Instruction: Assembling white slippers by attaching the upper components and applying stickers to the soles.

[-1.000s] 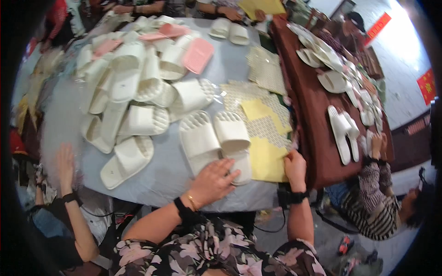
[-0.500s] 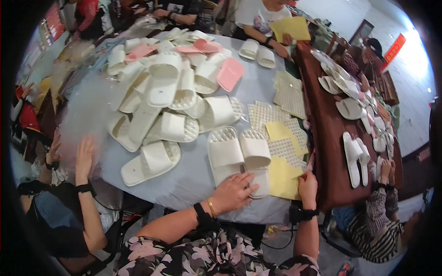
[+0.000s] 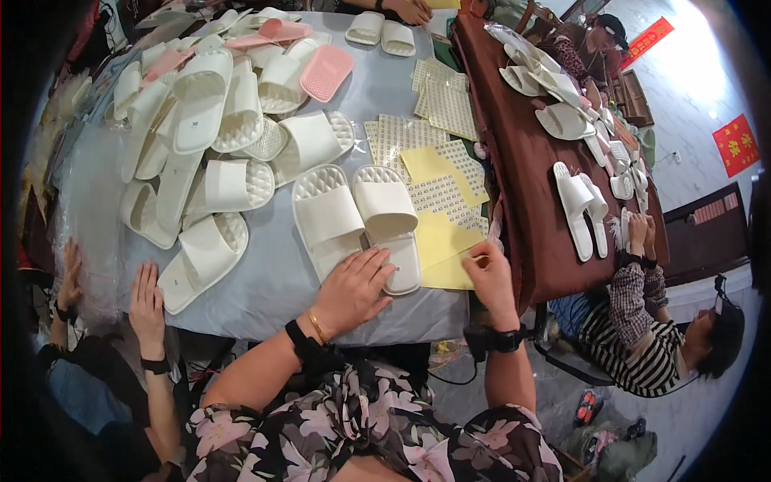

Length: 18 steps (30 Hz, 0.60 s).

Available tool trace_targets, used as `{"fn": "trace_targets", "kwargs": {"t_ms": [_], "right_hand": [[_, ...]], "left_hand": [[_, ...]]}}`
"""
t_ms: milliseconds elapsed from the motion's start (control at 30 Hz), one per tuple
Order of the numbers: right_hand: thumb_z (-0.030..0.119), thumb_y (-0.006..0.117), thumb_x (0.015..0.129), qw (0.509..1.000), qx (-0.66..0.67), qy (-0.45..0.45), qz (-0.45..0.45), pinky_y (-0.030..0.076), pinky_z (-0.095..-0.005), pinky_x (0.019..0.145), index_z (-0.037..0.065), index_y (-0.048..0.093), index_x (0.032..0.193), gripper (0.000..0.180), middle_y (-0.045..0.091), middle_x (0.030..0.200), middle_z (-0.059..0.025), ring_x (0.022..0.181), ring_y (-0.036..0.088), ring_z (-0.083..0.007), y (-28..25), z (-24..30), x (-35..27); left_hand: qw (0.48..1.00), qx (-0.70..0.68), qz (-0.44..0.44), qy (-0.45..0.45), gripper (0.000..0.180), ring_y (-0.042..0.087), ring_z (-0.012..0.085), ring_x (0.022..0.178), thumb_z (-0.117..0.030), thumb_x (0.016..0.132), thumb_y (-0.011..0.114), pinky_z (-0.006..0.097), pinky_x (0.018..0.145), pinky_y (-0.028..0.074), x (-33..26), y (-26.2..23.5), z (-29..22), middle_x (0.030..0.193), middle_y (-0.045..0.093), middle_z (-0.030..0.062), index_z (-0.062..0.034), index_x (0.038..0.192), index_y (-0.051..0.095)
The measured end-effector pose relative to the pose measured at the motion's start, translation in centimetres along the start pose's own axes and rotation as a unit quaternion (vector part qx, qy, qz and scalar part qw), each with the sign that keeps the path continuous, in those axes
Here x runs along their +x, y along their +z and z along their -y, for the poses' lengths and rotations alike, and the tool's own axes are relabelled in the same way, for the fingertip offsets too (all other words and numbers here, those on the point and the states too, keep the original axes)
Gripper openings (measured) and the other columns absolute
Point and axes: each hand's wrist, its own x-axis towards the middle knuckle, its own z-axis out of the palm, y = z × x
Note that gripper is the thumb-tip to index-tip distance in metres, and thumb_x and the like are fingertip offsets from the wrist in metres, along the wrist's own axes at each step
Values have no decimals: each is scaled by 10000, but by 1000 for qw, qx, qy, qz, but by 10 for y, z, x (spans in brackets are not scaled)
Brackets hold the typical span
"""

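Observation:
A pair of cream slide slippers lies in front of me: the left slipper [image 3: 328, 215] and the right slipper [image 3: 385, 201], side by side with the toe ends away from me. My left hand [image 3: 351, 291] rests on their heel ends, fingers stretched out and open. Beside them is a plain yellow sheet [image 3: 440, 249], overlapping printed sticker sheets [image 3: 446, 198]. My right hand [image 3: 491, 281] is at the sheet's right edge, thumb and forefinger pinched together. Whatever is between those fingertips is too small to make out.
A heap of cream slippers [image 3: 201, 96] with some pink slippers [image 3: 328, 72] covers the left of the table. Another cream pair [image 3: 381, 32] lies at the far side. A brown-covered table [image 3: 514, 177] with more slippers adjoins on the right. Co-workers' hands [image 3: 146, 309] handle clear plastic at left.
The view has shifted, so the table's things appear farther left and higher. My right hand has come up from the yellow sheet's edge into a pinch. My left hand stays on the slippers.

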Motion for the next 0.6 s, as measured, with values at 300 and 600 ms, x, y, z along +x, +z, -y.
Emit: {"fn": "trace_targets", "kwargs": {"t_ms": [300, 600], "right_hand": [[43, 664, 825, 986, -26, -102, 128, 455, -401, 849, 20, 626, 899, 86, 566, 1013, -171, 962, 556, -337, 68, 41, -18], [34, 660, 806, 977, -107, -151, 103, 421, -445, 897, 34, 629, 870, 71, 556, 1040, -180, 1004, 501, -380, 78, 49, -16]], "left_hand": [[1000, -11, -16, 4, 575, 476, 309, 1307, -284, 778, 747, 437, 1093, 382, -1, 5, 3, 1394, 514, 139, -51, 1260, 538], [1000, -8, -11, 5, 577, 469, 306, 1315, -288, 793, 730, 435, 1104, 370, -2, 5, 5, 1396, 509, 152, -23, 1267, 535]]}}
